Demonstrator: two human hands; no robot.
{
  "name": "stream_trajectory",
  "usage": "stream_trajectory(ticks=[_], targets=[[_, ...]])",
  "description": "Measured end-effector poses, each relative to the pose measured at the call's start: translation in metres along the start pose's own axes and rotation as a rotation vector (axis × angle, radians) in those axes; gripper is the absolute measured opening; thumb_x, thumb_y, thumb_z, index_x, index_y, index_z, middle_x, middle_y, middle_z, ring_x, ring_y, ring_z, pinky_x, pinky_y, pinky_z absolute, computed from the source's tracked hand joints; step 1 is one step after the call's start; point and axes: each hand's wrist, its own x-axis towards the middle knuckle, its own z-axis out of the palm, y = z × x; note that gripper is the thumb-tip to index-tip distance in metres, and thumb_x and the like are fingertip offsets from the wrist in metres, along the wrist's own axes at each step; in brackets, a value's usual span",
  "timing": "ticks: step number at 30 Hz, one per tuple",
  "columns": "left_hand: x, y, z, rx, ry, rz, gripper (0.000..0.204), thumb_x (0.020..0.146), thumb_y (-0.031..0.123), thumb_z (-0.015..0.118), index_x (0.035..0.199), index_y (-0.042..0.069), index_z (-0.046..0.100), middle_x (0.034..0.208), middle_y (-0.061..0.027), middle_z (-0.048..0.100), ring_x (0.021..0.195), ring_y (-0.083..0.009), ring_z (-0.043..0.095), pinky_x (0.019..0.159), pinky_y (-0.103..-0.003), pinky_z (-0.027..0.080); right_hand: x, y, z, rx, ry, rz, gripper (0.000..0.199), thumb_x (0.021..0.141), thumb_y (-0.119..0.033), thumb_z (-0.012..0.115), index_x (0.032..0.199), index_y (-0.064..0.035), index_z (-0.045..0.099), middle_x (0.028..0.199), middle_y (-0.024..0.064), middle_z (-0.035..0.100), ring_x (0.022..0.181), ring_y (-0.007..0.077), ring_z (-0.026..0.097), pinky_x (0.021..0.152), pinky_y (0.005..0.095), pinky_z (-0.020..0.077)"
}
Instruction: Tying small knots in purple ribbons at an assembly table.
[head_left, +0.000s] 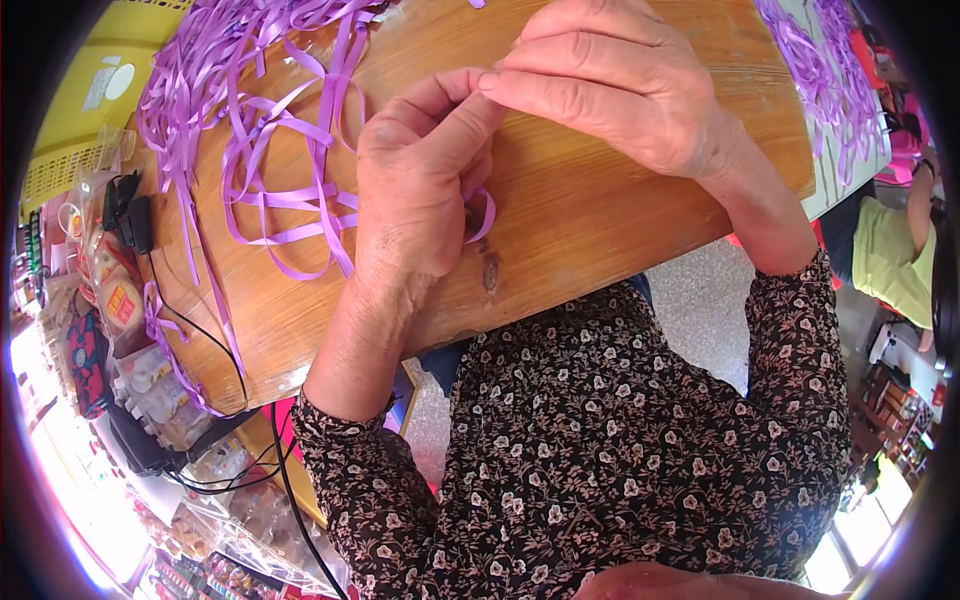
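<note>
We are working a narrow purple ribbon strip [484,212] over the wooden bench [590,215], near its front edge. Our left hand [425,175] is curling into a loose fist, and a loop of the strip is peeking out on the side of that fist farthest from the ribbon pile [262,120]; how tightly the hidden fingers are closing on it, we cannot tell. Our right hand [615,85] is lying just beyond the left one, its thumb and forefinger pressing together at the left hand's raised fingertip; whether ribbon is caught in that pinch is too small to see.

We are judging that the loop could slip free if either pinch is loosening, since the strip looks slick and thin. A hard tug could also twist or crease it.

Both wrists are bending inward and meeting above the bench, our flowered sleeves [640,440] trailing back toward our body. A black cable [215,335] is crossing the bench corner beyond the pile.
</note>
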Motion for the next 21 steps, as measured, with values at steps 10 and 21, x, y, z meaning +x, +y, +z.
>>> stream_trajectory(ticks=[10, 21], targets=[[-0.002, 0.002, 0.007, 0.385, 0.035, 0.171, 0.012, 0.086, 0.007, 0.065, 0.094, -0.001, 0.064, 0.074, 0.0037, 0.057, 0.064, -0.0008, 0.046, 0.055, -0.016, 0.036, -0.011, 0.024, 0.011, 0.058, 0.077, 0.207, 0.02, 0.07, -0.011, 0.073, 0.089, -0.0058, 0.067, 0.086, 0.0063, 0.062, 0.079, 0.0235, 0.058, 0.068, 0.0315, 0.0466], [-0.004, 0.004, 0.009, 0.33, 0.13, 0.256, 0.009, 0.084, 0.006, 0.065, 0.091, 0.0, 0.062, 0.08, 0.0011, 0.061, 0.071, -0.0029, 0.052, 0.063, -0.016, 0.042, -0.005, 0.001, 0.007, 0.3, 0.078, 0.377, 0.011, 0.074, -0.007, 0.072, 0.084, -0.0061, 0.065, 0.081, 0.0069, 0.062, 0.076, 0.0246, 0.06, 0.063, 0.0315, 0.0477]])
